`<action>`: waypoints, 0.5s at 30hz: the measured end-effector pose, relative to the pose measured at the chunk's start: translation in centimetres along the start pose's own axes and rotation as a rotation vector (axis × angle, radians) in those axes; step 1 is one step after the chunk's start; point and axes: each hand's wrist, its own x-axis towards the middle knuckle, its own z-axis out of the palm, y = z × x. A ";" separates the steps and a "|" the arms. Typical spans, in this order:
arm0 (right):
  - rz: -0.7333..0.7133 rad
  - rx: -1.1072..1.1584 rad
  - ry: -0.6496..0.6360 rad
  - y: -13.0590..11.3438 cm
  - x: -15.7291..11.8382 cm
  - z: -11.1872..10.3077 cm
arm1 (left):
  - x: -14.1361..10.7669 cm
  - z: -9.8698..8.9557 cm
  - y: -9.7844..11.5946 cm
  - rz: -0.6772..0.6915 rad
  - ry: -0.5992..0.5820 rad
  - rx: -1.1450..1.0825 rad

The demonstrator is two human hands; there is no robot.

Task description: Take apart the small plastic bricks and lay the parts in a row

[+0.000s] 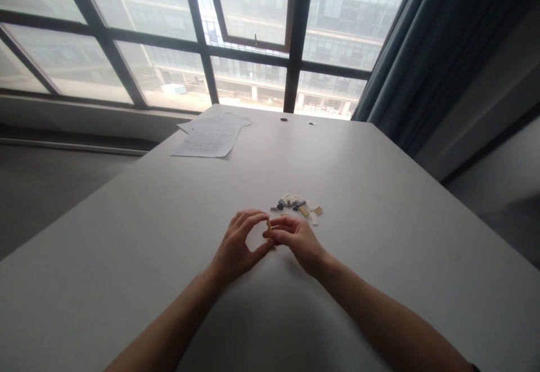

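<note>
Both hands meet over the white table, around a small yellowish piece [270, 228] that stands upright between the fingertips. My left hand [241, 241] holds it by its top and bottom, thumb low and fingers high. From the right, my right hand [295, 238] pinches the same piece with thumb and fingers. The fingers partly cover it, so its full shape is hidden. Just beyond the hands lies a small pile of loose building bricks [291, 200], white, grey and dark. Tan studded plates [304, 211] and a white piece [314, 218] lie at its right side.
Printed papers [208, 138] lie at the far left of the white table [337, 175]. Two small holes [284, 120] are near its far edge. Beyond are large windows, with a dark curtain [405, 62] at the right.
</note>
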 end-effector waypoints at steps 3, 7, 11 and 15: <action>-0.002 -0.064 0.017 0.1 0.2 -0.2 | 0.1 -0.5 -0.2 -0.008 -0.030 0.026; -0.147 -0.395 0.094 0.0 0.6 -1.5 | -0.1 -1.4 -2.0 -0.040 -0.176 0.140; -0.339 -0.933 0.137 -0.1 0.6 -2.9 | -0.6 -1.8 -3.8 -0.090 -0.360 0.211; -0.373 -1.122 0.019 0.3 0.6 -3.4 | -0.8 -1.5 -3.9 -0.104 -0.411 0.211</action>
